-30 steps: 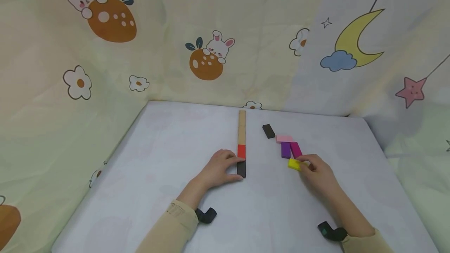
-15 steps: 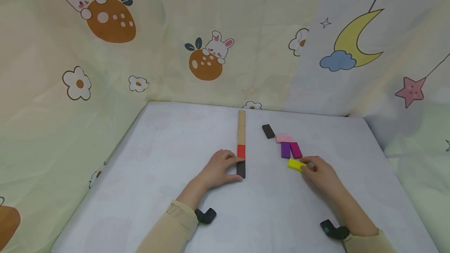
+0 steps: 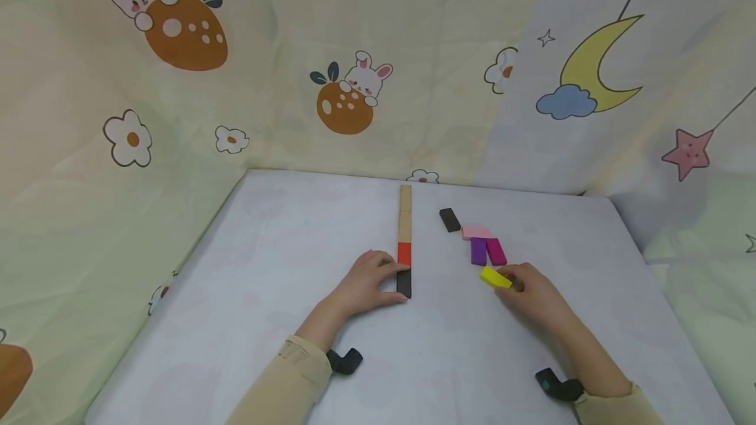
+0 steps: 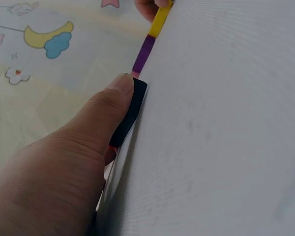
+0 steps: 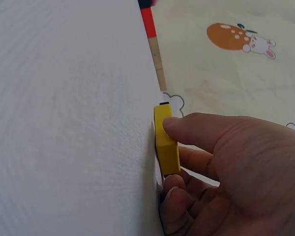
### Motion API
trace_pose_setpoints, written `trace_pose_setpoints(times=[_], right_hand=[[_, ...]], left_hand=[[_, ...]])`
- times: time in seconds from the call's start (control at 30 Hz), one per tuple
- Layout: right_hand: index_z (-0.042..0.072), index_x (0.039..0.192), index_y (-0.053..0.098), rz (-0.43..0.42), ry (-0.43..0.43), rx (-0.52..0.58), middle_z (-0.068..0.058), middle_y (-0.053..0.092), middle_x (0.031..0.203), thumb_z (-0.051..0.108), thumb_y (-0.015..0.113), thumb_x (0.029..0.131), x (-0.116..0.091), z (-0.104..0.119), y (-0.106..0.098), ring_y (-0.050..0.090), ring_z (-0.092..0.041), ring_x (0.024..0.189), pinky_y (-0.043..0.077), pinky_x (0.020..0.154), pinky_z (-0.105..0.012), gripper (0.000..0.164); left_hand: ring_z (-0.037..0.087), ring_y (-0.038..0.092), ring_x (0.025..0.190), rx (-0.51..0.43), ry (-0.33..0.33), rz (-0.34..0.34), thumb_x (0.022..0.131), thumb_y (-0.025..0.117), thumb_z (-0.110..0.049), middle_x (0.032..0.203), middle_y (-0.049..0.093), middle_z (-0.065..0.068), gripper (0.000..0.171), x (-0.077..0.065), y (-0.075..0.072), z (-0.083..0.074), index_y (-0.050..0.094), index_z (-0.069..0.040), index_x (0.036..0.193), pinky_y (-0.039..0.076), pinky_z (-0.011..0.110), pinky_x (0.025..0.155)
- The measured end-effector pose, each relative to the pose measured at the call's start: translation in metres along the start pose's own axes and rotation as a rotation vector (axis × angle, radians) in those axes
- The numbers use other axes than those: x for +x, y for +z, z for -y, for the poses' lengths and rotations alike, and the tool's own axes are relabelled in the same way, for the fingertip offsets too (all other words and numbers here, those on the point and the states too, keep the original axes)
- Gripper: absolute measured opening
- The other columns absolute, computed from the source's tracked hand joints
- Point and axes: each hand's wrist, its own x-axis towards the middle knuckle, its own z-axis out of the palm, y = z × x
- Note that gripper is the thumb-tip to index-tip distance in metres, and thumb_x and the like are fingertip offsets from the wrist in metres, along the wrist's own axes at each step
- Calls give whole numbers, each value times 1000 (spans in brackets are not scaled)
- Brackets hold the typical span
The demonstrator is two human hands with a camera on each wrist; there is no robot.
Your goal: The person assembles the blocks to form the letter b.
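My right hand (image 3: 537, 292) pinches a yellow block (image 3: 495, 277) between thumb and fingers; in the right wrist view the yellow block (image 5: 166, 140) is tilted, with the thumb on its face. My left hand (image 3: 366, 283) holds a black block (image 3: 404, 284) lengthwise, thumb at the near end and index finger where it meets a red block (image 3: 404, 254). Beyond the red one, tan blocks (image 3: 405, 215) continue the straight row away from me. In the left wrist view, the thumb presses on the black block (image 4: 130, 110).
Right of the row lie loose blocks: a second black one (image 3: 450, 220), a pink one (image 3: 475, 233), a purple one (image 3: 478, 251) and a magenta one (image 3: 496, 252). The white table (image 3: 295, 215) ends at a printed cloth backdrop (image 3: 437, 117).
The yellow block has turned and shifted slightly left in my right hand, whose fingers have moved along it. My left hand and the row stay still.
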Motion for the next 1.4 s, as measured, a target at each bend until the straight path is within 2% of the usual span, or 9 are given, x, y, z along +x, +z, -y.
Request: trace_pose_setpoints(times=[0.5, 0.8, 0.97, 1.17, 1.4], right_hand=[[12, 128, 62, -29, -47, -1, -6, 61, 108, 29, 73, 89, -2, 3, 1, 54, -18, 87, 51, 67, -23, 44], [10, 124, 63, -30, -118, 12, -6, 61, 105, 21, 73, 88, 2, 30, 5, 53, -17, 81, 50, 62, -20, 39], [10, 123, 63, -36, -101, 26, -6, 61, 102, 24, 73, 88, 12, 49, 11, 53, -18, 82, 50, 62, -23, 39], [13, 126, 62, -48, -62, 53, -8, 60, 108, 25, 72, 89, 29, 73, 19, 55, -21, 89, 57, 72, -28, 41], [15, 130, 59, -53, 13, 99, -9, 58, 119, 28, 70, 90, 55, 93, 27, 56, -24, 91, 59, 67, -27, 43]], left_hand=[[12, 46, 126, -15, 4, -8, 83, 69, -62, 124, 54, -8, 61, 0, 1, 0, 54, -41, 138, 22, 43, 124], [12, 47, 125, -14, -7, 0, 83, 68, -62, 125, 54, -8, 61, 0, -1, 0, 54, -40, 138, 23, 42, 124], [12, 47, 124, -15, -1, 0, 83, 68, -62, 124, 54, -8, 61, 0, -1, 0, 54, -40, 138, 24, 42, 123], [12, 46, 125, -18, -19, 10, 83, 69, -61, 125, 54, -8, 60, -1, 0, -1, 54, -41, 138, 24, 42, 123], [12, 47, 125, -4, -17, 10, 83, 69, -61, 124, 55, -8, 60, 0, 0, -2, 55, -41, 137, 25, 41, 123]])
